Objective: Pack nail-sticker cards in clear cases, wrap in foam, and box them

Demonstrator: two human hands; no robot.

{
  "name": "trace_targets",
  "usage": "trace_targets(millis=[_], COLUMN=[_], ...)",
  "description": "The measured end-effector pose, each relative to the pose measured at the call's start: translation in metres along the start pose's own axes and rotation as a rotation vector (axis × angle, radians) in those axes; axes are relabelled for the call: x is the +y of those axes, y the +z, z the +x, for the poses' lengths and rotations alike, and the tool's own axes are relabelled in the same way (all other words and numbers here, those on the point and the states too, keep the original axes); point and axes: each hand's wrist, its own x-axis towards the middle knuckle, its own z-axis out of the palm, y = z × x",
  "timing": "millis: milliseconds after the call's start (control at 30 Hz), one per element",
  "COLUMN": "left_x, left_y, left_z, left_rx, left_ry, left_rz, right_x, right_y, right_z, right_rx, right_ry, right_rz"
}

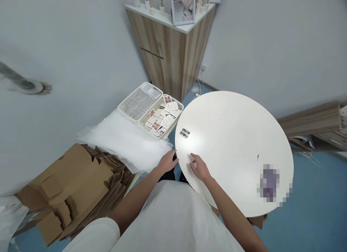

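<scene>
My left hand [168, 161] hovers by the left rim of the round white table [230, 136], between it and the white sheets [127, 140]; its fingers are apart with nothing in them. Over the table's near left part, my right hand [200, 167] has its thumb and fingers spread and holds nothing. Beyond both hands, on the tabletop, lies a small card [184, 133] with two rows of dark oval pieces that look like press-on nails. A white basket [141, 122] to the left contains many loose cards, some with reddish pieces.
A second basket [121, 106] contains clear plastic cases. Flattened cardboard boxes [78, 172] are stacked at the lower left. A blurred-out purple item [269, 181] lies on the table's right. A wooden cabinet [173, 56] stands in the corner; cables [202, 86] run along the floor.
</scene>
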Motion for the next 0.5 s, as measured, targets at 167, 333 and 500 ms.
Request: trace_targets(millis=[167, 333, 500], left_x=[0.003, 0.000, 0.000], left_y=[0.015, 0.010, -0.016], left_z=[-0.049, -0.084, -0.109], left_rx=[-0.173, -0.232, -0.119], left_ry=[-0.118, -0.223, -0.215], left_rz=[0.027, 0.044, 0.005], right_x=[0.008, -0.005, -0.023], right_y=[0.008, 0.011, 0.017], right_z=[-0.016, -0.023, -0.012], right_rx=[-0.156, -0.270, -0.251], right_ry=[-0.081, -0.141, -0.206], right_rz=[-0.032, -0.036, -0.042])
